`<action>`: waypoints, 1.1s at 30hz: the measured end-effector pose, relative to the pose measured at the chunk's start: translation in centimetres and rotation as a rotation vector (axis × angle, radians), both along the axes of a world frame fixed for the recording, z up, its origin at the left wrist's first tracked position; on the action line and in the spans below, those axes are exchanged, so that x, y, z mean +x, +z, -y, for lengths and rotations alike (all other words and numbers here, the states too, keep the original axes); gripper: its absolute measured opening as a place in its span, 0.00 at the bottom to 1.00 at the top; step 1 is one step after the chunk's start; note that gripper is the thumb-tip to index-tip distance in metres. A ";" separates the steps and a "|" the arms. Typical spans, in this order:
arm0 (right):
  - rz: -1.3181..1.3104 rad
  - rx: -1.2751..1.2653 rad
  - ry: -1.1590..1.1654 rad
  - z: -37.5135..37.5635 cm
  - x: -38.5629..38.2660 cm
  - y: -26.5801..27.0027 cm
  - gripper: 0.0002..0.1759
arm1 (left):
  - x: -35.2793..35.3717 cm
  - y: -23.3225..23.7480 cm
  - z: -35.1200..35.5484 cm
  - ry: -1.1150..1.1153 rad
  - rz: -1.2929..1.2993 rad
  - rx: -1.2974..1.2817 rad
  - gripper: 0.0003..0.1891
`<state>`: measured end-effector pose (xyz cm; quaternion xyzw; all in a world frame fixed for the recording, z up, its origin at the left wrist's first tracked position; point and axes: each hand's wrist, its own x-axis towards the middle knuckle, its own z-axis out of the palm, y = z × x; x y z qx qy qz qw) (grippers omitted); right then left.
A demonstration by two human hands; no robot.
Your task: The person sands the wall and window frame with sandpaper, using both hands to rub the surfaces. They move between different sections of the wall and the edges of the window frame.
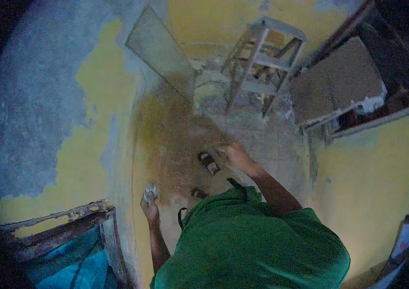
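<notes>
My left hand (pixel 150 208) is low on the left, close to the wall. Its fingers are closed around a small, pale grey, crumpled-looking thing (pixel 150 190), whose kind I cannot make out. Out in front of my body, above the floor, my right hand (pixel 239 156) has its fingers curled in. Something thin and pale (pixel 220 147) seems to show at the fingertips, but blur hides what it is. Below the hands are my sandalled feet (pixel 209 164).
A stepladder (pixel 264 58) stands at the back. Beside it are a pale sack-like bundle (pixel 210 86) and a leaning board (pixel 158 45). At right, a brown panel (pixel 337 79) rests in a wall opening. Yellow paint peels from the left wall (pixel 86 139).
</notes>
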<state>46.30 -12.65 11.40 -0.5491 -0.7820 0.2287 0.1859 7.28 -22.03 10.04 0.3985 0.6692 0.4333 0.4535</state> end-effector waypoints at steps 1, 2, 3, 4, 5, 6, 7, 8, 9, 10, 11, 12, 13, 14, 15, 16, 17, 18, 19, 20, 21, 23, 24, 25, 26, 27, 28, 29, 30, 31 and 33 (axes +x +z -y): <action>-0.049 -0.139 0.003 1.3 -0.2 3.1 0.30 | 1.0 0.7 -0.6 -0.057 0.022 -0.025 0.17; -0.054 -0.149 -0.024 2.9 0.5 2.5 0.30 | 1.8 1.2 -0.9 -0.113 0.042 -0.046 0.17; -0.026 -0.186 -0.101 4.4 0.8 1.7 0.30 | 2.0 0.4 -1.1 -0.142 0.045 -0.049 0.17; -0.002 -0.216 -0.179 5.6 1.1 1.4 0.30 | 2.3 -0.9 -1.7 -0.189 0.120 0.039 0.18; -0.011 -0.213 -0.208 6.8 1.9 0.9 0.30 | 2.8 -1.9 -1.9 -0.236 0.190 0.123 0.20; -0.042 -0.186 -0.221 8.0 3.9 0.3 0.29 | 5.1 -0.4 -2.2 -0.263 0.167 0.117 0.20; -0.052 -0.154 -0.232 8.9 4.9 0.1 0.27 | 6.7 1.5 -2.4 -0.317 0.118 0.126 0.19; -0.058 -0.151 -0.250 9.6 6.1 -1.3 0.27 | 8.0 2.6 -2.4 -0.368 0.070 0.136 0.18; -0.156 -0.228 -0.337 9.8 7.6 -3.2 0.25 | 9.1 2.4 -2.5 -0.384 0.067 0.139 0.18; -0.256 -0.303 -0.420 10.2 9.0 -5.2 0.22 | 9.8 1.8 -2.3 -0.388 0.016 0.118 0.17; -0.256 -0.293 -0.430 10.2 9.6 -5.8 0.22 | 10.2 1.2 -2.4 -0.390 -0.028 0.101 0.17; -0.131 -0.036 -0.298 10.2 10.1 -6.2 0.21 | 10.9 0.8 -2.5 -0.401 -0.028 0.111 0.17; -0.007 0.218 -0.163 10.1 11.5 -6.7 0.20 | 12.4 0.5 -2.5 -0.383 -0.029 0.082 0.16; -0.006 0.228 -0.169 10.1 12.6 -4.9 0.20 | 14.1 0.0 -2.5 -0.359 -0.025 0.053 0.16; -0.056 0.086 -0.255 10.3 14.4 -1.4 0.20 | 16.7 -0.6 -2.6 -0.359 -0.032 0.059 0.16; -0.104 -0.056 -0.337 10.4 17.0 0.5 0.20 | 19.7 -1.4 -3.2 -0.379 -0.035 0.056 0.15; -0.100 -0.047 -0.335 10.9 19.3 0.6 0.20 | 22.4 -2.2 -3.7 -0.400 -0.030 0.055 0.15; -0.079 -0.082 -0.391 12.1 22.4 0.5 0.19 | 26.3 -3.2 -4.2 -0.400 -0.023 0.065 0.15; -0.065 -0.116 -0.456 13.0 24.7 0.2 0.18 | 29.5 -3.7 -5.0 -0.453 -0.025 0.054 0.18; -0.082 -0.112 -0.475 14.0 27.6 -1.2 0.18 | 31.9 -3.8 -5.8 -0.516 -0.042 0.037 0.20; -0.037 -0.038 -0.436 15.4 30.8 -3.1 0.18 | 34.6 -2.9 -6.7 -0.540 -0.054 0.039 0.20; 0.024 0.027 -0.424 17.3 35.9 -3.0 0.17 | 41.5 -0.7 -7.8 -0.782 -0.250 0.149 0.21; -0.021 -0.049 -0.539 18.1 37.3 0.0 0.18 | 44.0 -0.3 -8.3 -0.801 -0.238 0.147 0.21; -0.067 -0.129 -0.651 18.8 38.9 1.7 0.19 | 46.1 0.1 -8.8 -0.828 -0.223 0.050 0.21; -0.065 -0.140 -0.663 19.4 40.5 1.7 0.19 | 47.9 0.5 -9.1 -0.852 -0.215 -0.050 0.21; -0.098 -0.107 -0.717 19.9 42.1 1.4 0.18 | 50.1 0.7 -9.4 -0.864 -0.217 -0.062 0.21; -0.132 -0.076 -0.771 20.3 43.2 1.1 0.18 | 51.7 0.9 -9.8 -0.896 -0.199 0.008 0.21; -0.139 -0.092 -0.782 20.4 44.5 0.8 0.18 | 53.2 0.9 -10.1 -0.927 -0.182 0.076 0.21; -0.148 -0.143 -0.803 20.2 45.5 1.2 0.18 | 54.4 1.0 -10.6 -0.940 -0.188 0.062 0.21; -0.159 -0.194 -0.824 20.0 46.2 1.1 0.18 | 55.4 1.1 -11.0 -0.960 -0.150 0.021 0.18; -0.125 -0.083 -0.828 20.6 48.0 -0.3 0.17 | 58.1 -0.5 -12.6 -1.007 -0.096 -0.020 0.17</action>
